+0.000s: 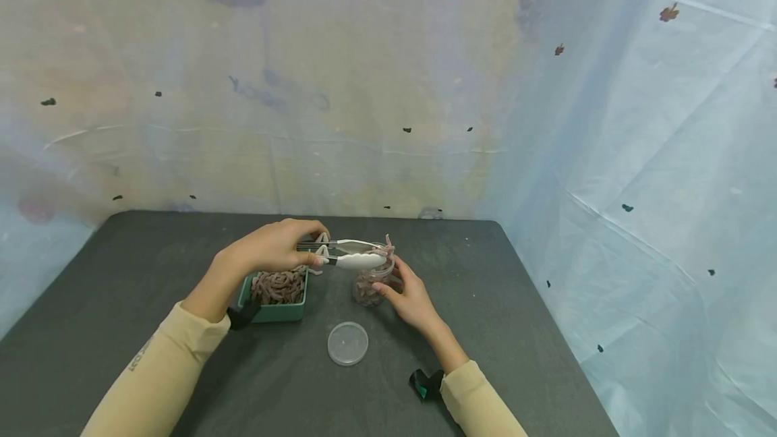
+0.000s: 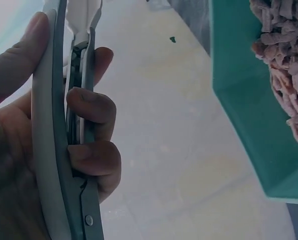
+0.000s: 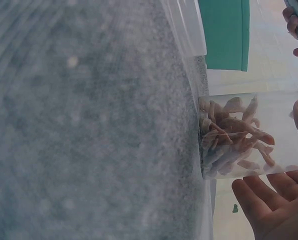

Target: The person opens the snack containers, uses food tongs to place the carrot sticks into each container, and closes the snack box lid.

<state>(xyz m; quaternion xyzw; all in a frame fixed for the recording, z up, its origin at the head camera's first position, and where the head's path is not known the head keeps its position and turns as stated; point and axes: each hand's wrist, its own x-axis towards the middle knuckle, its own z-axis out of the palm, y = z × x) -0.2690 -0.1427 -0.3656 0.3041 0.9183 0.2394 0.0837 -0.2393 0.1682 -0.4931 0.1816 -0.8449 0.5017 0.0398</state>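
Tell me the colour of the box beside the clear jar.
The box is green, with a bluish tinge; it shows best in the left wrist view.

The tub (image 1: 276, 313) is on your left, the jar (image 3: 284, 130) right of it.
Both stand on the table (image 1: 516, 356), strips (image 1: 279, 288) in each. From your left hand (image 1: 273, 246), by the tub, the tongs (image 1: 361, 261) reach rightward to the jar's mouth, strips at their tips; your right hand (image 1: 413, 299) is at the jar's right side. The lid (image 1: 348, 344) lies nearer you, before the jar, slightly left.
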